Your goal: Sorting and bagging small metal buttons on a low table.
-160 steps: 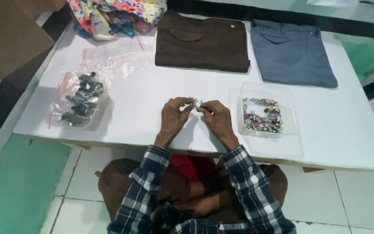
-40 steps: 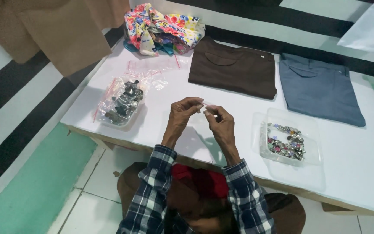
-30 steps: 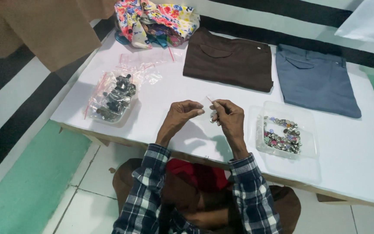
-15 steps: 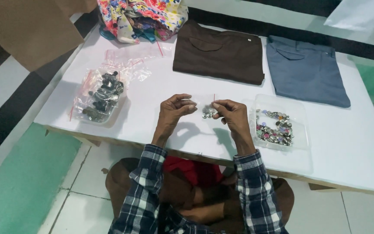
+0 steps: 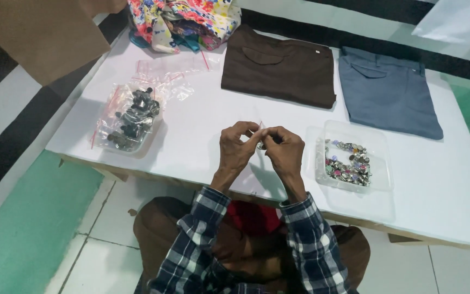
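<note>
White table (image 5: 202, 136) is carrying all items. Above its near edge, the left hand (image 5: 236, 148) and right hand (image 5: 284, 151) are pinching together on a small metal piece (image 5: 260, 145). A clear tray of mixed pieces (image 5: 349, 163) is lying just right; a bag of dark parts (image 5: 130, 117) is lying left; brown (image 5: 281, 68) and grey garments (image 5: 390, 92) are lying beyond.

Clear bags (image 5: 129, 117), left; clear tray (image 5: 354, 158), right

A small garment or tailoring workroom: a low white table (image 5: 202, 158) on a tiled floor, folded brown trousers (image 5: 278, 68) and grey-blue trousers (image 5: 387, 90) at the top, floral fabric (image 5: 186, 22) upper left, and a clear tray of small fasteners (image 5: 349, 163) at right
</note>
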